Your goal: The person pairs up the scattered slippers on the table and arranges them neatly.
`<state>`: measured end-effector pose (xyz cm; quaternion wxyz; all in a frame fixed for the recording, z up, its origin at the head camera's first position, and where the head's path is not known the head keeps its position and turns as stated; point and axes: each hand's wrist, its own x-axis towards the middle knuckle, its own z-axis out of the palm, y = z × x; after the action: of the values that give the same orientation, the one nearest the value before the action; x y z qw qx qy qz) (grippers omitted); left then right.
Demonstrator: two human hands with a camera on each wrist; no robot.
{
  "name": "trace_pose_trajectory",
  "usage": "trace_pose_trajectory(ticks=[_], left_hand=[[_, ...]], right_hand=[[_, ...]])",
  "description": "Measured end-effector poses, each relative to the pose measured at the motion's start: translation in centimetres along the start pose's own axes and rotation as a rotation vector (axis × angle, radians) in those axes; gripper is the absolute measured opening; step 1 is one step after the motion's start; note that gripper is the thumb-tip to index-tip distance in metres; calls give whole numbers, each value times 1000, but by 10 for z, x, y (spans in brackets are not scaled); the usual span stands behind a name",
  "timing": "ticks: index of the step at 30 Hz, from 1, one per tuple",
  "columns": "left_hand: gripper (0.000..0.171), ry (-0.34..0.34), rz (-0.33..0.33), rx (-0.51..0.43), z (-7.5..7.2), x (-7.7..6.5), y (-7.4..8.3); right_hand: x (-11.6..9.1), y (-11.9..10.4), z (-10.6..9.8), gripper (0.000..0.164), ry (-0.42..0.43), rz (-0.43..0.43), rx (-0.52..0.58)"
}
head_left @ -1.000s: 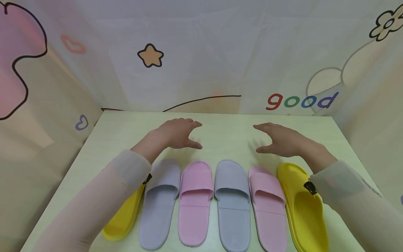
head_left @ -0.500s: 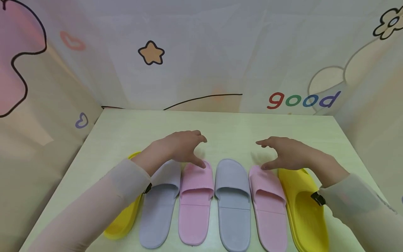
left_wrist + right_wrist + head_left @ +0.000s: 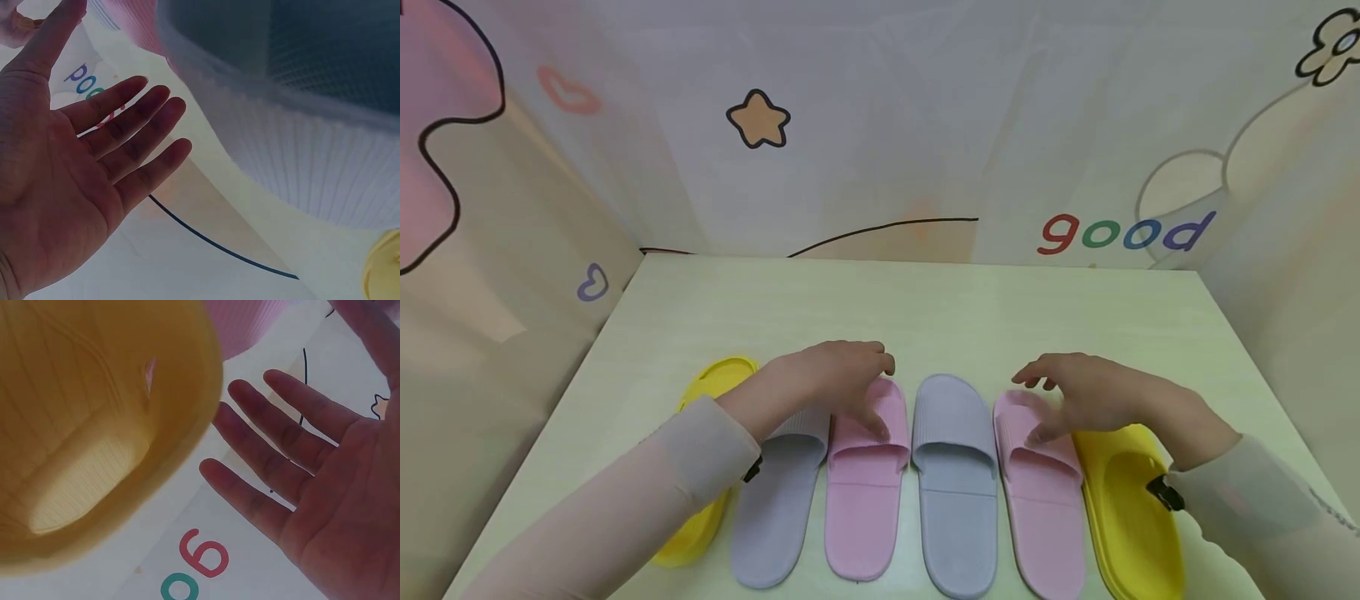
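Note:
Six slippers lie in a row, toes away from me. My left hand hovers over the toe of the left pink slipper, thumb apart from the fingers and nothing held. Over the toe of the right pink slipper is my right hand, its fingers loosely bent and empty. A grey slipper lies between the pink ones. The left grey slipper is partly under my left wrist. Yellow slippers stand at both ends; my left sleeve covers much of the left yellow slipper.
The pale table extends behind the row to a printed cloth backdrop. Cloth walls also stand at both sides. A small black object sits at the right cuff.
Both hands have come down and toward me, from above the bare table behind the slippers to over the pink slippers' toes. The slippers stay where they were.

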<state>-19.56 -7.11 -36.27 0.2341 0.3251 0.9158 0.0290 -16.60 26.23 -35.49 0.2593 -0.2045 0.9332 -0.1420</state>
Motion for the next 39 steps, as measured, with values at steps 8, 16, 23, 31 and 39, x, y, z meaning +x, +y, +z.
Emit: trace_pose_trajectory(ticks=[8, 16, 23, 31, 39], left_hand=[[81, -13, 5, 5, 9, 2, 2], [74, -59, 21, -36, 8, 3, 2], [64, -89, 42, -45, 9, 4, 2], [67, -96, 31, -34, 8, 5, 5], [69, -94, 30, -18, 6, 5, 5]], right_hand=[[3, -2, 9, 75, -68, 24, 24], [6, -3, 14, 68, -98, 47, 18], [8, -3, 15, 69, -105, 31, 4], [7, -3, 15, 68, -85, 16, -10], [9, -3, 13, 66, -75, 12, -22]])
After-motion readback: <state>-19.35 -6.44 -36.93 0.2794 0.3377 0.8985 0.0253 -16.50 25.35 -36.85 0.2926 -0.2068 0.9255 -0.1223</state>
